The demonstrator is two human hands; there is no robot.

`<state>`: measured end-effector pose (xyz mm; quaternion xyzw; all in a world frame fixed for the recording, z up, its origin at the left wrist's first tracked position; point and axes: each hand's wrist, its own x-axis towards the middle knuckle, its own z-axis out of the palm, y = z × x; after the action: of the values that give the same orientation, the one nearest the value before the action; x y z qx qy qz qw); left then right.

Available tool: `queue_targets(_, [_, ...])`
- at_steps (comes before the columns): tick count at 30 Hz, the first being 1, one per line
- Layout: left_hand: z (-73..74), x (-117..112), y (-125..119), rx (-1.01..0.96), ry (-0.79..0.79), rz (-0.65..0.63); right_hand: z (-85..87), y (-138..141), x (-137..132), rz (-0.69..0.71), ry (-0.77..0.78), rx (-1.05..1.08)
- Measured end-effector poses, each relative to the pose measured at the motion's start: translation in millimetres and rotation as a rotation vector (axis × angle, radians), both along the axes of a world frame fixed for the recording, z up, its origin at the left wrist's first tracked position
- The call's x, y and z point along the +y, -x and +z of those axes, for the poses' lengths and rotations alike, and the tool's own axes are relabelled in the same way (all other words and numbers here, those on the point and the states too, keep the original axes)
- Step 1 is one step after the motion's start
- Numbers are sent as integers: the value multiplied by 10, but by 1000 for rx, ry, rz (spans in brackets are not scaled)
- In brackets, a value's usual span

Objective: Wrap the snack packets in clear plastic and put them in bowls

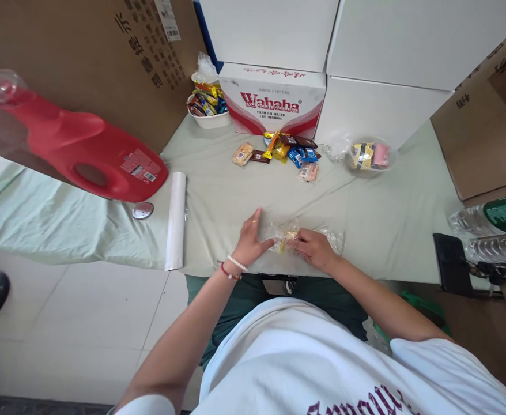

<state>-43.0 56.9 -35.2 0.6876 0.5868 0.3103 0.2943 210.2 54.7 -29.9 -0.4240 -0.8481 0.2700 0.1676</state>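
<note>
A crumpled sheet of clear plastic film point(333, 239) lies near the table's front edge, with a small yellowish wrapped snack point(291, 235) in it. My right hand point(316, 249) is closed at the snack, its fingertips pinching the film there. On the other side, my left hand point(252, 237) has its fingers stretched out and its thumb reaching to the film's left end. Whether the snack is fully covered by the film cannot be made out. Farther back lies a pile of wrapped snacks point(281, 148) in yellow, brown and blue.
A white roll point(176, 222) lies left, beside a red jug point(93, 150) and a round lid-like disc point(143, 210). A tub of snacks point(210, 121) and a clear bowl point(372, 170) stand behind. Boxes point(274, 104) line the back. Bottles point(495, 248) and a phone point(452, 262) are right.
</note>
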Motion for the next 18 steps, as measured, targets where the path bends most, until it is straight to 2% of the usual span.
queue_targets(4, [112, 417, -106, -221, 193, -408, 12, 4, -4, 67, -59, -106])
queue_targets(6, [189, 500, -106, -281, 217, -510, 13, 13, -11, 71, -79, -124])
queue_targets(7, [221, 510, -70, -290, 204, -520, 14, 14, -15, 67, -86, -123])
queue_targets(10, [256, 431, 191, -282, 131, -470, 37, -8, -30, 90, -120, -40])
queue_targets(14, [151, 186, 651, -147, 142, -447, 125, -88, -88, 198, -149, 156])
queue_targets(16, [67, 67, 742, -148, 91, -325, 168, -120, -133, 218, -131, 194])
queue_targets(18, [-8, -14, 670, -186, 12, -82, 194, -131, -176, 207, -117, 188])
